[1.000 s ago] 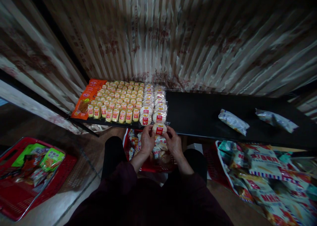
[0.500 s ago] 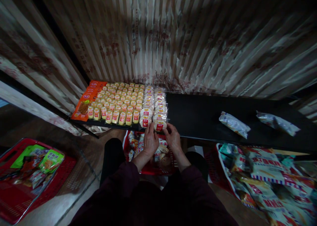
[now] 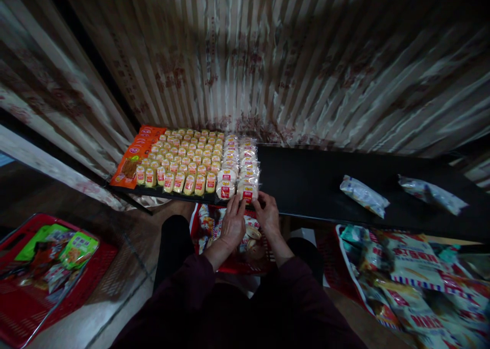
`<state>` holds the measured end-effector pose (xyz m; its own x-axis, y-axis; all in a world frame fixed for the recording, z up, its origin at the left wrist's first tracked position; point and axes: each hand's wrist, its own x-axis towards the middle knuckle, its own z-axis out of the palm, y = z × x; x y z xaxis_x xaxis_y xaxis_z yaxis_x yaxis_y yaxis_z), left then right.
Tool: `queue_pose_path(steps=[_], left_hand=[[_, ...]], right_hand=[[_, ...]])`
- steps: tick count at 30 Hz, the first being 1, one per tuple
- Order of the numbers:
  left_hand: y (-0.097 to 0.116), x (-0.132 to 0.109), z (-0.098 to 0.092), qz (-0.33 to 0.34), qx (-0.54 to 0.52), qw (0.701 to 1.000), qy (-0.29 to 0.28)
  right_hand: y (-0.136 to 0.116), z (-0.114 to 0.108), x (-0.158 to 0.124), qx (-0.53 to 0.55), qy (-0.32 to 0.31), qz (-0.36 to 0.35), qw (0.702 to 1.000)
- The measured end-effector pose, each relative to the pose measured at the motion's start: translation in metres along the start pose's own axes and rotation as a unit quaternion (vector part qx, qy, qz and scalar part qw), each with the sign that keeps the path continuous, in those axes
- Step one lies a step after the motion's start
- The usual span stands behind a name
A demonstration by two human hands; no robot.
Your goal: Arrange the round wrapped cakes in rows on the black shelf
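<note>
At mid-frame, we see a wrapped round cake point(image 3: 248, 191) at the front edge of the black surface point(image 3: 302, 178); we judge it light and crumbly, its film slippery, best held gently by opposite rims. Our left hand point(image 3: 233, 227) and right hand point(image 3: 268, 216) flank it, fingers slightly curled; we cannot tell whether they grip.

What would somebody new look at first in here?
Probably the rows of yellow snacks on the left part of the black shelf, beside orange packets. Next, perhaps, the left hand and right hand, both at a round white packet by the shelf's front edge. Green packets in the red basket, lower left, stand out.
</note>
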<state>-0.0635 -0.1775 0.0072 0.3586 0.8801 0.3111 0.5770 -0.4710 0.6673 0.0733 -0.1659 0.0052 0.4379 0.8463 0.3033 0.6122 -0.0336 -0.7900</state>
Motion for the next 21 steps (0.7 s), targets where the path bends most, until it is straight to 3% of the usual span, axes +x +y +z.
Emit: queue_pose_path(steps=[6,14,21], left_hand=[[-0.0068,-0.0008,0.0059,0.027,0.028,0.999,-0.023],[-0.0073,0.0018,0.0075,0.033,0.022,0.999,-0.034],[-0.0095,0.0029,0.0094,0.054,0.103,0.992,-0.042]], right_hand=[[0.0059,0.0035,0.0004,-0.015,0.007,-0.01,1.0],[0.0021,0.0032,0.0067,-0.07,-0.029,-0.031,0.997],[0.0082,0.0087,0.0075,-0.08,-0.032,-0.04,0.995]])
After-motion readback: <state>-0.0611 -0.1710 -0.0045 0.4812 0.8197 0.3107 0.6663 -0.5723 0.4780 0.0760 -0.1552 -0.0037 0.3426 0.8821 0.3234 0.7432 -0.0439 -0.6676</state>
